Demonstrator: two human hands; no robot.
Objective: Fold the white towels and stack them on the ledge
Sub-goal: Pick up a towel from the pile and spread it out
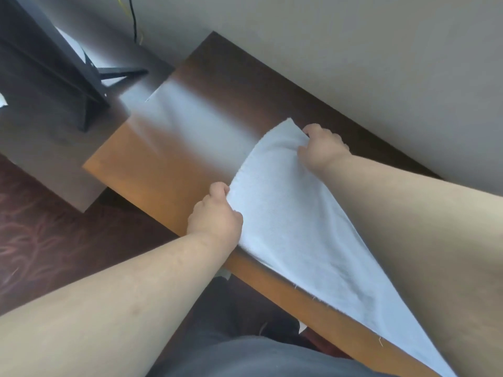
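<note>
Both arms reach forward, left grip [217,213] and right grip [322,148] pinched closed.

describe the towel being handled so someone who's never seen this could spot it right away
Start at the long wooden ledge that runs along the pale wall. Near its right end a white towel lies across the top, trailing toward the bottom right corner. It is the cloth pinched at its raised far edge by both hands, the left hand at the near corner and the right hand at the far one.
</note>
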